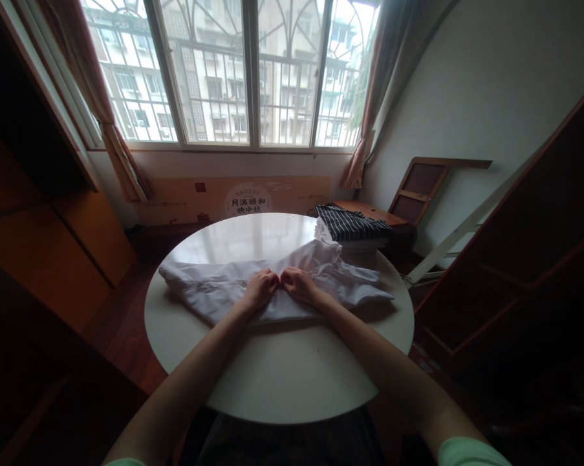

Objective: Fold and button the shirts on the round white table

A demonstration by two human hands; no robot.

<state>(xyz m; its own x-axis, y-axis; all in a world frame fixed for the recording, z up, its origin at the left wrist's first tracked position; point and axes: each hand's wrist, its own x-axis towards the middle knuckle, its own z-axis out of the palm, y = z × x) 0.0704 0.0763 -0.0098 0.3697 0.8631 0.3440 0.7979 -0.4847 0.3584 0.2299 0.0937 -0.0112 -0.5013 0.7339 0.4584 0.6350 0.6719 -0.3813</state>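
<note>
A white shirt [214,294] lies sideways across the round white table [292,382], somewhat creased, with its loose ends spread to the right. Both hands meet near its middle. My left hand [261,288] is closed, its fingertips pinching the shirt's cloth. Close beside it, my right hand [299,283] is closed on the same cloth, the fingertips of the two hands almost touching. Whether a button sits between the fingers is too small to tell.
A dark striped folded cloth [352,222] rests on a pile at the table's back right edge. Behind it stands a wooden piece of furniture [418,184]. An orange cabinet [54,252] is on the left, and a barred window [253,77] fills the back wall.
</note>
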